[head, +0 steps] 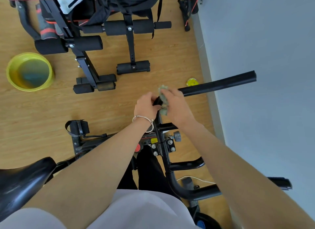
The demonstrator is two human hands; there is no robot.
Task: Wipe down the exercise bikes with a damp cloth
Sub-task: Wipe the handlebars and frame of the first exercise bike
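Observation:
I look down on a black exercise bike [162,143] with its saddle [22,181] at the lower left. Its black handlebar [219,83] runs out to the right, toward the wall. My right hand [175,106] grips a pale green cloth [164,99] bunched against the inner end of the handlebar. My left hand [146,107], with a silver bracelet on the wrist, grips the black centre part of the bar right beside the cloth. The two hands almost touch.
A yellow basin [29,71] of water stands on the wooden floor at the left. Black weight benches [88,46] with foam rollers fill the top. A small yellow object [192,82] lies by the grey wall [264,58]. The bike's pedal [77,127] sticks out left.

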